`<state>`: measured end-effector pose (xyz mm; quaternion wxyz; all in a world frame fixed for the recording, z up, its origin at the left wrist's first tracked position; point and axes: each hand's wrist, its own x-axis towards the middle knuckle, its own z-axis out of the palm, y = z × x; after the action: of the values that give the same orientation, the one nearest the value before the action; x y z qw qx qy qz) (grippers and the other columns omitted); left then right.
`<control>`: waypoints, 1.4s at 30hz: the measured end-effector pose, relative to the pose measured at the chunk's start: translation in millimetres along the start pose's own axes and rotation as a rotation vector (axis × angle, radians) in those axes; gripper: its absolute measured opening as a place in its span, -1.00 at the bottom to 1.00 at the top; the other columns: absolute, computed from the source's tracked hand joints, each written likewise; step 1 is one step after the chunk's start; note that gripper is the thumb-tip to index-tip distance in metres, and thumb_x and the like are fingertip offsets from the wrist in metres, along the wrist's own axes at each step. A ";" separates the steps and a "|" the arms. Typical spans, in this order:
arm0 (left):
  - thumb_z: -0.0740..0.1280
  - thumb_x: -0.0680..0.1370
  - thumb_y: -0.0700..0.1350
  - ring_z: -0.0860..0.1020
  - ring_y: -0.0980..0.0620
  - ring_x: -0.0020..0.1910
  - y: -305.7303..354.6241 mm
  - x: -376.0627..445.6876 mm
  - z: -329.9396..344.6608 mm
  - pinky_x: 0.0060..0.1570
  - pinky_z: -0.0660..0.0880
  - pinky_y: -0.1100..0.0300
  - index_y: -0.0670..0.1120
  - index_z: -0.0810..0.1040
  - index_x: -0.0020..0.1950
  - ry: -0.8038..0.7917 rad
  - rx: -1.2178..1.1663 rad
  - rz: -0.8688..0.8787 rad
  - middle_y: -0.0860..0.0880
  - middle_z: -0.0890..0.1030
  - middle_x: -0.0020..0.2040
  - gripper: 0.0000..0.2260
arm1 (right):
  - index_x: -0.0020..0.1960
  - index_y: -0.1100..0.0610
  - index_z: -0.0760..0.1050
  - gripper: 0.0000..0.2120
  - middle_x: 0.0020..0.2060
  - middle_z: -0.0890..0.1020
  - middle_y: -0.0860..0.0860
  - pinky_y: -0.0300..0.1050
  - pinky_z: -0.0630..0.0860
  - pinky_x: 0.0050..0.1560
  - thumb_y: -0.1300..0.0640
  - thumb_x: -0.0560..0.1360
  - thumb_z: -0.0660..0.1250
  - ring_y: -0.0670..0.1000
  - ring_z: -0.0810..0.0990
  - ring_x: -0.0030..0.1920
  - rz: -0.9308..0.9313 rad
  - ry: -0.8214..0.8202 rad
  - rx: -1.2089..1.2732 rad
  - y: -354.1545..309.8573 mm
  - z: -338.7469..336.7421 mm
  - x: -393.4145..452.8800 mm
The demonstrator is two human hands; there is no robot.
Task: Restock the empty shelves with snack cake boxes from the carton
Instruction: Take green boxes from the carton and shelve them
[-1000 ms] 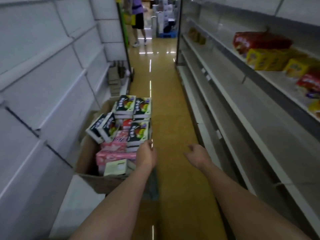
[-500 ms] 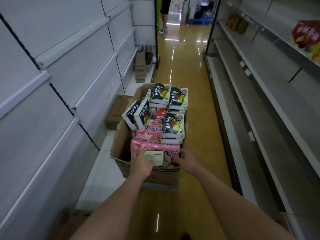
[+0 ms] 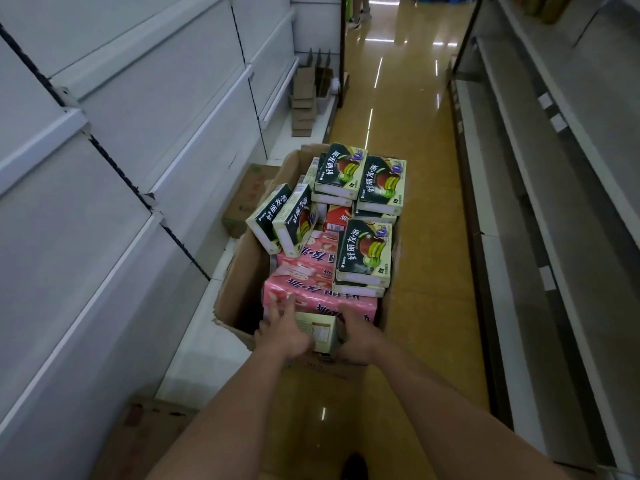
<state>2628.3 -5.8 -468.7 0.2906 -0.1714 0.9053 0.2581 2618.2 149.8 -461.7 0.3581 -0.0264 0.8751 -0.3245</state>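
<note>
An open cardboard carton [image 3: 239, 289] stands on the aisle floor, piled with dark green snack cake boxes [image 3: 365, 252] and pink snack cake packs [image 3: 322, 299]. At its near end lies a pale cream box [image 3: 320, 330] with a printed label facing up. My left hand [image 3: 282, 332] holds the cream box at its left side, fingers reaching onto the pink pack behind it. My right hand [image 3: 358, 337] grips the same box at its right side. The white shelves on the left [image 3: 138, 143] and the grey shelves on the right [image 3: 554, 202] are bare here.
A closed brown carton [image 3: 244, 199] lies on the left base shelf beside the open carton. Flattened cardboard pieces [image 3: 306, 98] lean further along that shelf. The glossy yellow aisle floor [image 3: 415, 168] runs ahead, and a person's feet [image 3: 360, 15] show at its far end.
My view swung left and down from the right shelves onto the carton. Both hands moved in from the carton's near right corner and closed on the cream box from either side.
</note>
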 end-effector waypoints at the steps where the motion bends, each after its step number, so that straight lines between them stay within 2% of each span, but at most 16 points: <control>1: 0.42 0.40 -0.09 0.00 -0.30 0.50 -1.9 4.2 0.9 0.47 0.00 -0.20 0.17 -0.19 0.54 -0.033 -0.021 -0.021 -0.04 -0.22 0.56 -0.05 | 0.50 0.09 0.05 -0.12 0.35 0.39 0.07 0.04 0.44 0.27 0.18 0.35 0.49 0.10 0.42 0.32 -0.007 -0.015 -0.013 -0.5 2.6 4.6; 5: 0.46 0.35 -0.18 0.10 -0.26 0.48 -5.7 13.3 1.0 0.40 0.27 -0.18 0.21 -0.08 0.53 -0.147 -0.175 -0.002 0.04 -0.17 0.54 -0.04 | 0.52 0.03 -0.01 -0.01 0.40 0.33 0.06 0.15 0.39 0.33 0.10 0.29 0.53 0.15 0.32 0.39 -0.027 -0.024 -0.080 -1.1 13.6 14.7; 9: 0.45 0.33 -0.29 0.26 -0.15 0.40 -7.0 18.0 -11.4 0.29 0.44 -0.08 0.15 0.05 0.52 -0.260 -0.294 0.035 -0.05 0.11 0.47 -0.09 | 0.39 0.06 0.13 -0.21 0.24 0.48 0.04 -0.03 0.54 0.13 0.15 0.32 0.51 0.06 0.50 0.21 -0.006 -0.026 -0.039 -0.4 6.0 15.8; 12: 0.37 0.33 -0.35 0.30 -0.11 0.36 -4.0 19.4 -30.4 0.23 0.47 -0.04 0.10 0.04 0.52 -0.289 -0.304 0.052 -0.07 0.27 0.40 -0.12 | 0.35 0.06 0.16 -0.31 0.10 0.52 0.00 -0.08 0.59 -0.03 0.17 0.35 0.47 0.01 0.57 0.07 0.010 -0.001 0.115 -3.3 -3.8 16.6; 16: 0.22 0.39 -0.45 0.30 -0.11 0.33 5.5 15.2 -56.0 0.06 0.46 0.08 0.10 0.03 0.54 -0.296 -0.350 0.079 -0.09 0.25 0.44 -0.16 | 0.42 0.09 0.18 -0.35 0.25 0.47 0.03 -0.10 0.50 0.11 0.14 0.43 0.42 0.05 0.49 0.20 0.031 0.067 0.304 -20.9 -22.6 9.7; 18: 0.23 0.39 -0.45 0.36 -0.06 0.26 13.5 14.8 -67.0 0.06 0.47 0.06 0.08 0.13 0.51 -0.247 -0.419 0.103 -0.07 0.34 0.38 -0.22 | 0.38 0.07 0.22 -0.47 0.21 0.46 0.03 -0.14 0.50 0.00 0.08 0.50 0.37 0.04 0.51 0.13 0.059 0.126 0.446 -29.3 -34.8 5.6; 21: 0.30 0.42 -0.37 0.48 -0.04 0.10 27.7 18.8 -80.3 -0.08 0.50 0.09 0.00 0.31 0.39 -0.176 -0.645 0.062 -0.05 0.50 0.21 -0.42 | 0.29 0.08 0.27 -0.55 0.15 0.49 0.06 -0.02 0.51 0.05 -0.06 0.51 0.32 0.05 0.54 0.05 0.104 0.246 0.635 -34.2 -51.4 0.4; 23: 0.39 0.43 -0.16 0.55 -0.06 0.08 38.6 17.5 -84.3 0.04 0.54 -0.02 -0.02 0.39 0.34 -0.185 -0.791 0.041 -0.06 0.56 0.16 -0.51 | 0.26 0.11 0.28 -0.53 0.08 0.53 0.05 0.02 0.49 0.08 -0.13 0.50 0.29 0.03 0.55 0.03 0.098 0.319 0.782 -39.6 -58.7 -5.2; 26: 0.51 0.19 0.28 0.54 -0.11 0.18 52.5 17.8 -85.2 0.15 0.52 -0.10 0.08 0.41 0.35 -0.280 -0.866 0.054 -0.05 0.55 0.25 -0.22 | 0.34 0.08 0.36 -0.27 0.15 0.59 0.09 0.16 0.51 0.18 -0.33 0.31 0.30 0.12 0.60 0.11 0.123 0.385 1.027 -43.4 -64.3 -10.8; 28: 0.48 0.34 0.21 0.55 -0.10 0.16 67.5 7.3 -88.9 0.01 0.56 0.03 0.04 0.38 0.39 -0.328 -0.942 0.078 -0.08 0.56 0.24 -0.32 | 0.30 0.03 0.43 -0.34 0.07 0.66 0.11 0.20 0.54 0.15 -0.33 0.32 0.28 0.14 0.65 0.05 0.082 0.431 1.113 -43.0 -66.9 -15.3; 30: 0.44 0.42 0.15 0.56 -0.11 0.14 81.1 2.5 -90.9 0.03 0.56 0.02 0.04 0.38 0.41 -0.311 -0.988 0.128 -0.09 0.57 0.21 -0.40 | 0.28 0.04 0.45 -0.38 0.03 0.67 0.10 0.05 0.60 -0.01 -0.32 0.37 0.30 0.11 0.67 -0.01 0.114 0.502 1.149 -46.0 -73.4 -28.6; 33: 0.42 0.39 0.24 0.55 -0.10 0.15 104.7 -7.5 -91.3 0.16 0.51 -0.08 0.04 0.37 0.41 -0.243 -0.950 0.231 -0.08 0.54 0.26 -0.35 | 0.30 0.18 0.41 -0.42 0.06 0.65 0.13 -0.13 0.48 -0.24 -0.20 0.46 0.32 0.06 0.64 -0.04 0.127 0.571 1.156 -44.5 -83.7 -47.0; 35: 0.38 0.39 0.30 0.56 -0.10 0.14 122.2 -18.1 -89.4 0.16 0.53 -0.08 0.02 0.34 0.43 -0.229 -0.939 0.310 -0.10 0.54 0.26 -0.30 | 0.34 0.22 0.37 -0.39 0.13 0.62 0.13 -0.17 0.41 -0.23 -0.19 0.48 0.31 0.04 0.60 0.02 0.132 0.625 1.125 -42.7 -90.7 -61.0; 37: 0.32 0.24 0.49 0.50 -0.14 0.24 141.2 -32.2 -86.6 0.23 0.47 -0.11 0.04 0.26 0.46 -0.239 -0.868 0.371 -0.08 0.47 0.34 -0.09 | 0.33 0.18 0.38 -0.46 0.12 0.62 0.10 -0.16 0.41 -0.14 -0.16 0.51 0.28 0.02 0.59 0.02 0.110 0.741 1.112 -43.0 -96.4 -79.3; 40: 0.16 0.54 0.29 0.32 -0.16 0.40 168.9 -65.6 -83.4 0.32 0.33 -0.06 -0.06 0.15 0.50 -0.266 -0.697 0.504 -0.09 0.30 0.46 -0.34 | 0.21 0.11 0.48 -0.67 0.03 0.64 0.08 -0.13 0.45 -0.11 -0.07 0.55 0.25 0.03 0.59 -0.01 0.091 0.927 1.114 -35.9 -102.5 -109.1; 42: 0.09 0.64 0.12 0.33 -0.15 0.39 187.3 -80.3 -71.1 0.31 0.30 -0.01 -0.10 0.20 0.48 -0.286 -0.568 0.586 -0.10 0.33 0.42 -0.52 | 0.12 0.12 0.53 -0.76 -0.07 0.67 0.09 -0.08 0.52 -0.06 0.01 0.55 0.24 0.06 0.63 -0.08 0.102 1.025 1.108 -25.1 -106.1 -132.8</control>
<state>2573.0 118.0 -300.8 0.2689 0.0574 0.7592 0.5899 2643.8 225.3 -309.5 -0.1181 0.3523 0.6411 -0.6715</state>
